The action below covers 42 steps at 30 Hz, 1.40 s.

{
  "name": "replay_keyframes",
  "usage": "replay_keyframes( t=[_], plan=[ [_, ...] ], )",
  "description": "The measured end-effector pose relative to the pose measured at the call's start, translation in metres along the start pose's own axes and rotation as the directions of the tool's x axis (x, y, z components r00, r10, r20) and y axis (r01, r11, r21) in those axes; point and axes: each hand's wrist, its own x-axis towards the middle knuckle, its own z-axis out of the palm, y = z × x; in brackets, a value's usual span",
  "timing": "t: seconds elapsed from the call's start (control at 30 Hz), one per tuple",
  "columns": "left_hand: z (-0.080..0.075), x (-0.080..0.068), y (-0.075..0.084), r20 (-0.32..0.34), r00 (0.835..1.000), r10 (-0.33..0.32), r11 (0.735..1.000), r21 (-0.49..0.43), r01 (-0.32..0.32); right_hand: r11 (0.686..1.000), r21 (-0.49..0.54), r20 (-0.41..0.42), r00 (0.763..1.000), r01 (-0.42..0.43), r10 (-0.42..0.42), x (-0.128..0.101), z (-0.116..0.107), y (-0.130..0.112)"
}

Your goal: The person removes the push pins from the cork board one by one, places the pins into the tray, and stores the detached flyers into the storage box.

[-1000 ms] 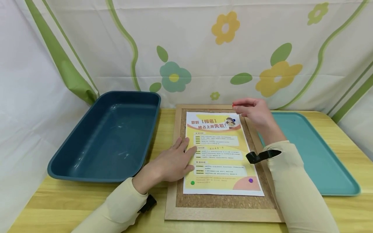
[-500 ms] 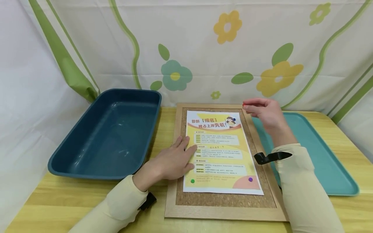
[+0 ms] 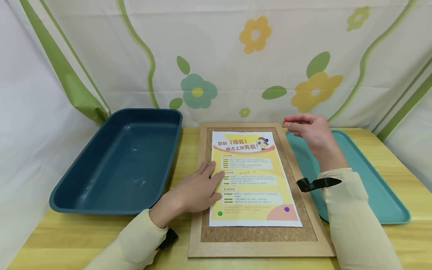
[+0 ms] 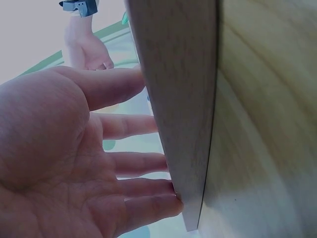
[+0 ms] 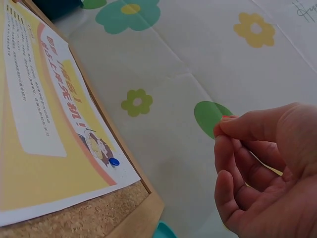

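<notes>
flyer [image 3: 251, 176] showing yellow, orange and white bands | pins on it showing blue [image 3: 266, 139], green [image 3: 220, 213], purple [image 3: 287, 209] | bin [image 3: 118, 165] showing dark blue | tray [image 3: 371, 180] showing teal | curtain [image 3: 236, 56] showing white with green, yellow, teal flowers | surface [image 3: 84, 236] showing pale wood grain

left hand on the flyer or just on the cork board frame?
Touching. Head view shows the left hand lying flat with its fingertips overlapping the flyer's left edge, no gap visible; the palm sits over the cork board frame.
</notes>
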Motion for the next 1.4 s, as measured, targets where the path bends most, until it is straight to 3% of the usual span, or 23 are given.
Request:
replay_keyframes(
  t=[0.2,0.43,0.6,0.73,1.13,1.4],
  plan=[
    [0.002,-0.003,0.001,-0.007,1.0,0.005,1.0,0.003,-0.005,0.999,0.049,-0.013,1.0,0.004,-0.004,-0.003,-0.002,0.003],
    [-0.001,-0.006,0.0,-0.013,1.0,0.001,1.0,-0.008,-0.001,1.0,0.005,-0.053,0.999,0.01,-0.01,-0.002,-0.004,0.003],
    [-0.001,-0.004,-0.001,-0.02,1.0,0.005,1.0,-0.017,-0.005,0.998,0.057,-0.055,0.998,0.016,-0.012,0.0,-0.008,0.003],
    [0.0,-0.002,-0.001,-0.01,1.0,0.003,1.0,-0.011,-0.003,0.999,0.037,-0.063,0.998,0.007,-0.005,-0.002,-0.01,0.003],
    [0.002,-0.003,0.002,-0.014,1.0,0.007,1.0,-0.014,-0.008,0.989,0.151,-0.034,0.999,0.0,0.005,-0.001,-0.019,0.009],
    [0.0,-0.005,0.001,-0.013,1.0,0.011,1.0,-0.017,-0.012,0.99,0.142,-0.037,0.999,-0.01,0.016,0.001,-0.022,0.012]
  ],
)
